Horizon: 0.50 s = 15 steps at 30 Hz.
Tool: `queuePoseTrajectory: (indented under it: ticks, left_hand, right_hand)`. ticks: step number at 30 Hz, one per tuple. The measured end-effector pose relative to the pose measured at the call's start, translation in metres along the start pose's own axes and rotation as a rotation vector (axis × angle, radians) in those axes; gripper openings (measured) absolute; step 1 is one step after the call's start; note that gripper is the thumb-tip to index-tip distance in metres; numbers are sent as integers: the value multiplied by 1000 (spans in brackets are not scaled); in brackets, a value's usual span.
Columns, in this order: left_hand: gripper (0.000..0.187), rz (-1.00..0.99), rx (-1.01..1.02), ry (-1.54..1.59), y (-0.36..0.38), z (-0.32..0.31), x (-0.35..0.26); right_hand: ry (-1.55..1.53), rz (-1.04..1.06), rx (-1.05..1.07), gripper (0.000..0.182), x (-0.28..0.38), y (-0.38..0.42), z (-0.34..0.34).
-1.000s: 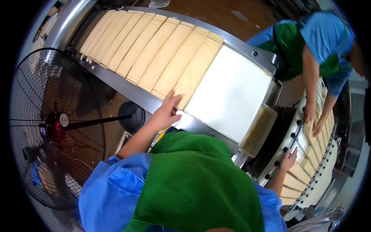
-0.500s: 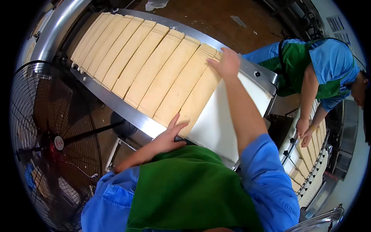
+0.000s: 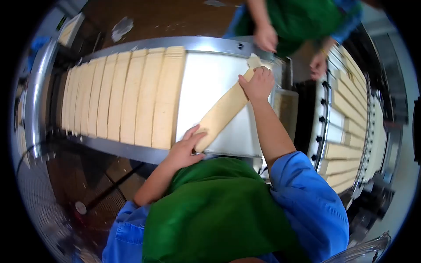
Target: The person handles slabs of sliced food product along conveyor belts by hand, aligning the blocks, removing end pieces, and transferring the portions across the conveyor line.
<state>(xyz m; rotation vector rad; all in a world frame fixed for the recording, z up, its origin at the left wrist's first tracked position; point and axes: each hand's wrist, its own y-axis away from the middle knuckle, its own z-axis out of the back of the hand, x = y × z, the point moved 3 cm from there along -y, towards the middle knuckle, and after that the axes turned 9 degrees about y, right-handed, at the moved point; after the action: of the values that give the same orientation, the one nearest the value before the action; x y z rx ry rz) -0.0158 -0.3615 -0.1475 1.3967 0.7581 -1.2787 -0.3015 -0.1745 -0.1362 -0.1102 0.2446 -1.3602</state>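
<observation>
A long, flat strip of pale dough (image 3: pixel 228 108) lies slanted over the white conveyor belt (image 3: pixel 208 72), apart from the others. My right hand (image 3: pixel 258 84) grips its far end, fingers over the top and thumb at the left edge. At the near end, my left hand (image 3: pixel 186 148) holds the strip between thumb and fingers. To the left, a row of similar dough strips (image 3: pixel 144 98) lies side by side on the belt. A ragged dough scrap (image 3: pixel 254 61) sticks out just beyond my right hand.
A co-worker in a green apron (image 3: pixel 302 22) stands across the belt, both hands near its right end. On the right, a second conveyor (image 3: pixel 322 136) carries several dough strips. A metal rail (image 3: pixel 206 44) borders my belt; a large fan (image 3: pixel 57 210) stands at lower left.
My hands have lifted the end strip off the row and carried it right, leaving a stretch of white belt between. The view has turned right, and the co-worker is more upright.
</observation>
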Motion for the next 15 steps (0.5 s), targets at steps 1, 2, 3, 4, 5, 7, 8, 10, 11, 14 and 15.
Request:
queuePoseTrajectory:
  ticks: [1,2,3,4,5,7,8,10,11,14,15]
  left_hand:
    - [79,13,-41,-201,-2,1,-6]
    - [83,18,-88,-401,-5,0,-11]
    - [90,55,-133,-516,-5,-2,-8]
    - [90,29,-103,-534,-8,-7,-4]
    - [91,73,-291,-609,-11,-9,2]
    - [92,86,-447,-691,-18,-21,3]
    - [94,172,-482,-798,-28,-27,2]
    - [95,219,-516,-840,-49,-40,-10]
    - [91,152,-508,-819,-58,-49,-12]
    - [85,-24,-493,-761,-86,-97,-30]
    - [82,-94,-532,-706,-98,-111,-40]
  right_hand:
    - [50,-12,-76,68,-22,10,3]
    - [61,-58,-83,68,-49,17,4]
    - [-166,-141,178,71,-71,25,7]
    - [-405,-219,429,74,-89,35,7]
    - [-509,-247,487,77,-105,48,0]
    - [-673,-264,541,85,-121,81,0]
    - [-732,-253,530,91,-125,97,8]
    - [-723,82,296,102,-137,127,19]
    - [-611,86,360,103,-149,140,25]
    - [-576,-55,340,100,-205,172,28]
    - [-637,-62,248,94,-227,182,30]
